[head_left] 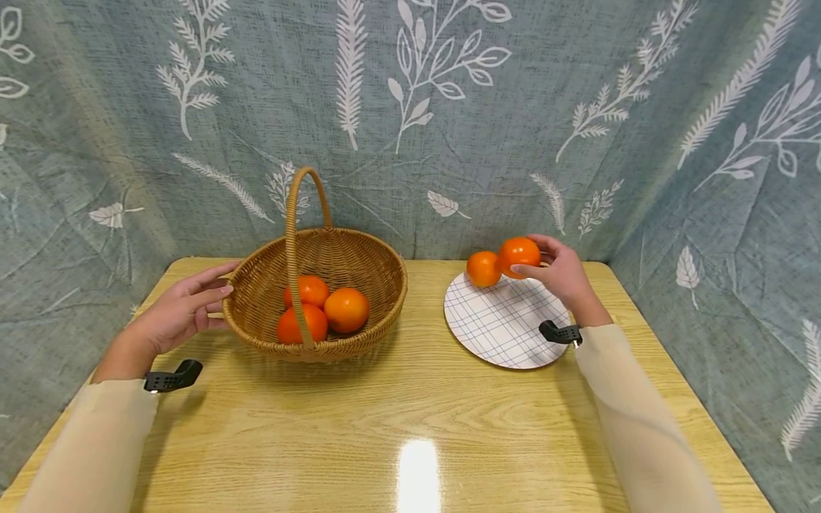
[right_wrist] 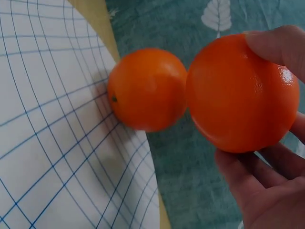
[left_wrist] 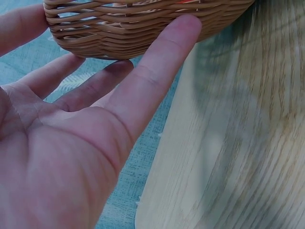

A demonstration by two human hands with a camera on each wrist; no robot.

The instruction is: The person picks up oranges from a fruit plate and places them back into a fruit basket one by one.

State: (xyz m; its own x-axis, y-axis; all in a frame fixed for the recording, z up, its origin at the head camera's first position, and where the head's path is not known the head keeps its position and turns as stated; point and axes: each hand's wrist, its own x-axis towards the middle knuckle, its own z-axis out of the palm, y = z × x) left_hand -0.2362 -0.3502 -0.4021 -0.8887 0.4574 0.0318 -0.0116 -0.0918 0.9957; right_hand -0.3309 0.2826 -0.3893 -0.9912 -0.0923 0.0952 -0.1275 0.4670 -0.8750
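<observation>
On the left stands a wicker basket [head_left: 359, 345] with a tall handle. Inside it lie three orange fruits, one of them an orange [head_left: 346, 310]. My left hand [head_left: 182, 306] touches the basket's left side with mostly straight fingers [left_wrist: 152, 71], some reaching under the weave in the left wrist view. My right hand [head_left: 564, 274] holds an orange [head_left: 519, 256] between thumb and fingers, above the back of a round white plate [head_left: 500, 328] with blue grid lines. Beside it, a second orange [head_left: 483, 269] rests at the plate's back edge; the two look close to touching.
The pale wooden table [head_left: 410, 420] reflects a bright light near its front. A grey-green curtain [head_left: 410, 185] with white leaf patterns hangs behind the table and along both sides. Bare tabletop lies between basket and plate.
</observation>
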